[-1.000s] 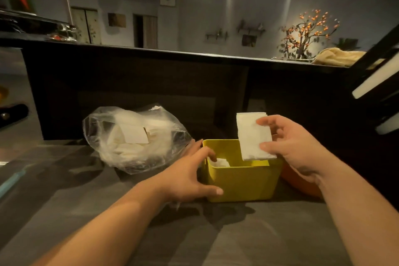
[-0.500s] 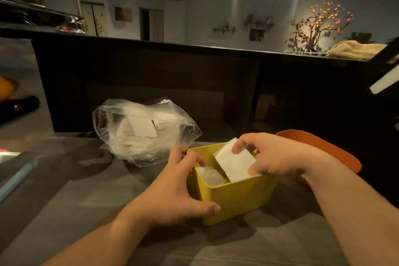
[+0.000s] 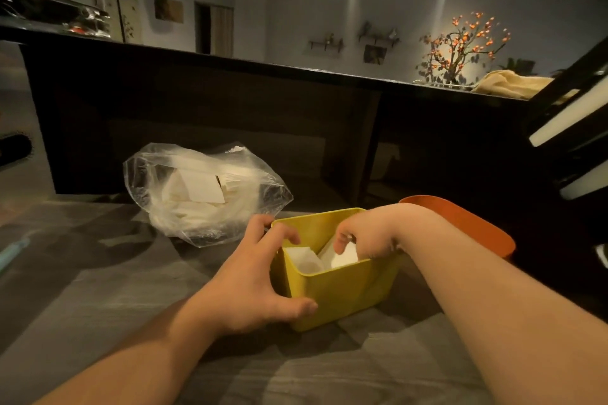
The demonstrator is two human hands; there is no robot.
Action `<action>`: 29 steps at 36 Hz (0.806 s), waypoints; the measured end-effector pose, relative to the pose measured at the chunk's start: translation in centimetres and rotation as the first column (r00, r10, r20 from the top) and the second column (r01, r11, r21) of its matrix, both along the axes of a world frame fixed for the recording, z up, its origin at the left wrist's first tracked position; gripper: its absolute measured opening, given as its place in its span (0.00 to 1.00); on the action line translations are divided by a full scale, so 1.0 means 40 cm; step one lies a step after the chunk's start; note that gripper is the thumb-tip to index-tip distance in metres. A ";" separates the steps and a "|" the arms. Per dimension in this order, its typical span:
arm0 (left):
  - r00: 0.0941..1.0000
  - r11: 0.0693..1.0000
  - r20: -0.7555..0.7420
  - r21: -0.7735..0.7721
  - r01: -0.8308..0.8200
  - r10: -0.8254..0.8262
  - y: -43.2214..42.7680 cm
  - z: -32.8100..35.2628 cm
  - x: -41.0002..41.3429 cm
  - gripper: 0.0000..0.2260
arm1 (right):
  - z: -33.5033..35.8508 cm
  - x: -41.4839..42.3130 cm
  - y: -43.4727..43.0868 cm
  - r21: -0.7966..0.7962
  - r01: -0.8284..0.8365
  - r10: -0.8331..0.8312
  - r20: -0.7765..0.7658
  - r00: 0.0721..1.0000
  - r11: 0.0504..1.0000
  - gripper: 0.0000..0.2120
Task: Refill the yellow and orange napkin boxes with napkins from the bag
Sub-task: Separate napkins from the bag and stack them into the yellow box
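Note:
The yellow napkin box point(image 3: 345, 293) stands on the grey table, slightly tilted. My left hand point(image 3: 253, 279) grips its left corner, thumb on the front wall and fingers over the rim. My right hand point(image 3: 365, 233) reaches down inside the box and pinches a white folded napkin point(image 3: 343, 256); another napkin point(image 3: 301, 260) lies inside to its left. The orange box point(image 3: 467, 223) sits behind my right forearm, partly hidden. The clear plastic bag point(image 3: 204, 194) with white napkins lies to the left, behind the yellow box.
A dark counter wall point(image 3: 230, 115) rises along the table's far side. A pale blue object point(image 3: 13, 253) lies at the left edge. Dark shelving with white bars point(image 3: 572, 115) stands at the right.
My right hand has brought the napkin from above the box down into it. My left hand stays on the box's left corner, and the box has tilted a little.

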State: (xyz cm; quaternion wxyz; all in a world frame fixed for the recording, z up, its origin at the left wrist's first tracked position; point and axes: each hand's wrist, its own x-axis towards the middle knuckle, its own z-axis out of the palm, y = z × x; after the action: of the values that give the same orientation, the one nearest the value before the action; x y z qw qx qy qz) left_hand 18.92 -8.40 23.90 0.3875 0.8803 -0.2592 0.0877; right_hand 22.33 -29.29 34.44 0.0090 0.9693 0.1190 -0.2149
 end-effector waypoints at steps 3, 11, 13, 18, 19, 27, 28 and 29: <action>1.000 1.000 -0.005 0.009 -0.001 0.001 0.000 0.000 -0.001 0.35 | 0.005 0.001 0.015 -0.065 0.012 -0.013 -0.023 1.000 0.998 0.22; 1.000 1.000 -0.013 0.001 0.017 -0.017 0.002 0.001 0.000 0.34 | 0.007 0.007 0.054 -0.221 -0.034 0.034 -0.007 0.999 0.975 0.18; 1.000 1.000 -0.015 -0.001 0.019 -0.019 0.000 0.002 0.000 0.33 | 0.007 0.005 0.048 -0.202 -0.042 0.042 -0.006 0.999 0.979 0.17; 1.000 1.000 0.009 -0.009 0.024 -0.024 0.002 0.001 0.003 0.33 | 0.006 0.009 0.028 -0.112 -0.032 0.033 0.003 0.999 0.993 0.21; 1.000 1.000 0.014 -0.012 0.024 -0.024 0.003 0.000 0.004 0.33 | 0.010 0.009 0.024 -0.087 -0.019 0.020 0.007 1.000 0.996 0.22; 1.000 0.999 0.008 -0.023 0.027 -0.027 0.002 -0.003 0.007 0.34 | 0.033 0.014 -0.003 0.088 0.049 -0.046 -0.032 0.998 0.995 0.27; 1.000 0.999 0.010 -0.019 0.026 -0.026 0.001 -0.002 0.006 0.34 | 0.028 0.015 -0.003 0.081 0.054 -0.051 -0.038 0.998 0.995 0.28; 1.000 1.000 0.012 -0.018 0.024 -0.023 0.001 -0.002 0.006 0.34 | 0.023 0.016 -0.002 0.074 0.055 -0.052 -0.040 0.998 0.996 0.28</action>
State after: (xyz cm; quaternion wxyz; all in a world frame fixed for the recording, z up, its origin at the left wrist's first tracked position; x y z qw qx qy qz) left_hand 19.16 -8.36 23.82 0.3948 0.8731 -0.2711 0.0909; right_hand 22.99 -29.37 35.35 -0.0356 0.9676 0.1012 -0.2286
